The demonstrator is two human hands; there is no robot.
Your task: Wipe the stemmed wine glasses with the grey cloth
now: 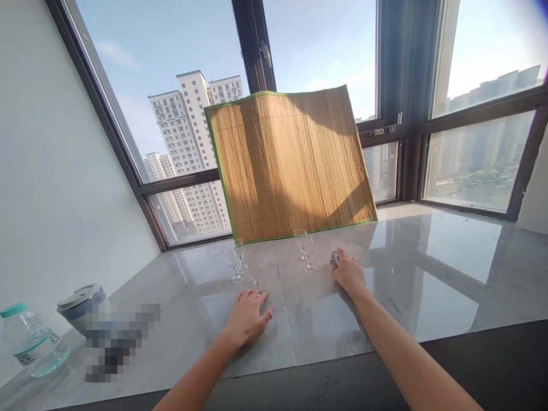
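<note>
My left hand [249, 317] rests low over the counter, thumb apart from the bent fingers. At its fingertips is a small shiny clear piece [257, 283], its kind too faint to make out. Farther right, my right hand [350, 273] closes round a small round grey-white object [334, 258], mostly covered by the fingers. Two clear stemmed glasses stand beyond my left hand, the nearer glass [233, 266] partly overlapping the farther glass [240, 254]. Left of my right hand stand two more stemmed glasses, a nearer glass [309, 258] and a farther glass [301, 242].
A bamboo mat [295, 165] with green edging leans upright against the window behind the glasses. The glossy grey counter [299, 337] has a front edge near my forearms. At the left are a lidded cup [83, 308], a water bottle [36, 342] and a blurred-out item [122, 339].
</note>
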